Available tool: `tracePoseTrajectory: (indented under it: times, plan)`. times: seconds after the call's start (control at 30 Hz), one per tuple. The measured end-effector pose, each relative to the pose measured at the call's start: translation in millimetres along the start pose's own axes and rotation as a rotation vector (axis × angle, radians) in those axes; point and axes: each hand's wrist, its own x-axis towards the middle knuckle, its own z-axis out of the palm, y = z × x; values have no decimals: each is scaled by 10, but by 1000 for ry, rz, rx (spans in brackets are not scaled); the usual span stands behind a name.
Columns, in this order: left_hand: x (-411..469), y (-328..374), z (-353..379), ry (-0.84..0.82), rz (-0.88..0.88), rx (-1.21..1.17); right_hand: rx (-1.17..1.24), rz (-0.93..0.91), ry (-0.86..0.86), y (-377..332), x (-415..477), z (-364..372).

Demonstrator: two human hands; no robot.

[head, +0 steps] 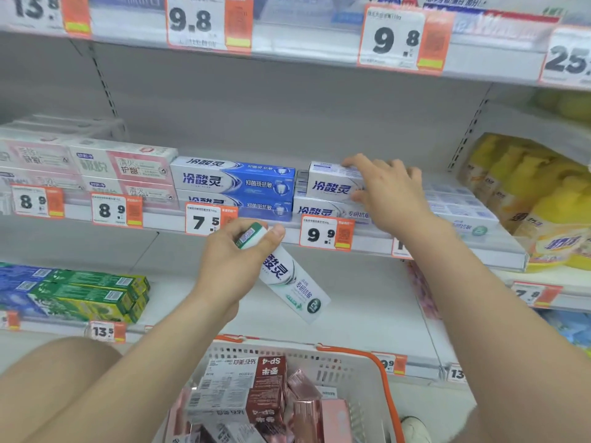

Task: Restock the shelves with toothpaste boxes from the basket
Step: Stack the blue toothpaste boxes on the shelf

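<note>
The left grip [236, 254] is closed round the capped end of a white-and-green toothpaste box [289, 279]. The thumb lies across one face and the fingers curl behind. This long, glossy carton hangs tilted, its free end slanting down to the right, in front of the front edge of the middle shelf [166, 222] and above the basket [351, 358]. It bears large dark characters and a round green mark near the low end.

The right grip [383, 190] holds a white-and-lilac toothpaste box [331, 183], fingers bent over its top edge and thumb on its front face. That box lies flat on a matching lower box [319, 211] near the shelf's front edge, and both read 冷酸灵 in dark blue.

Just to the left, touching them, two blue-and-white boxes [236, 180] of the same brand are stacked. Further left sit pale pink-and-white boxes [128, 164]. Orange-framed paper price tags hang along the front edge: 7.5 [204, 220], 9.9 [323, 233] and 8.9 [112, 211]. The shelf above carries a 9.8 tag [393, 39].

At the right end of the shelf stand soft yellow bags [527, 199]. On the lower shelf, at its left end, lie green boxes [92, 292].

The basket is white slotted plastic with an orange handle [388, 388]. It holds a white-and-maroon box marked SP-4 [252, 385] and shiny rose-coloured cartons [307, 407], lying loosely together.
</note>
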Motion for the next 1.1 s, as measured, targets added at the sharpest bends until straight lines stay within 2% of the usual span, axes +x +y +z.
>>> tracePoseTrajectory:
  times: [0.3, 0.4, 0.47, 0.53, 0.63, 0.7, 0.8, 0.9, 0.97, 1.03, 1.1]
  plan:
    - [-93, 58, 66, -64, -60, -91, 191, -63, -46, -76, 70, 48]
    - [-121, 90, 45, -68, -89, -152, 281, -96, 219, -125, -64, -93]
    - [-131, 107, 35, -66, -110, -182, 482, -71, 303, -169, -205, -282]
    - [-152, 125, 47, -72, -138, -221, 705, 32, 145, -187, -395, -470]
    - [-227, 175, 123, -108, -158, -313, 817, 102, -163, -109, -690, -574]
    - [-293, 206, 213, -105, -175, -380, 890, 184, -242, -20, -814, -619]
    - [-414, 220, 389, -96, -229, -499, 1156, 436, -149, 121, -878, -695]
    - [-550, 235, 632, -113, -295, -632, 1495, 607, -267, 203, -953, -700]
    - [-597, 272, 786, -135, -303, -668, 1490, 627, -259, 203, -1013, -691]
    - [-597, 317, 920, -157, -268, -637, 1438, 660, -135, 275, -1068, -699]
    - [-549, 381, 1018, -164, -200, -566, 1343, 611, -42, 427, -1112, -758]
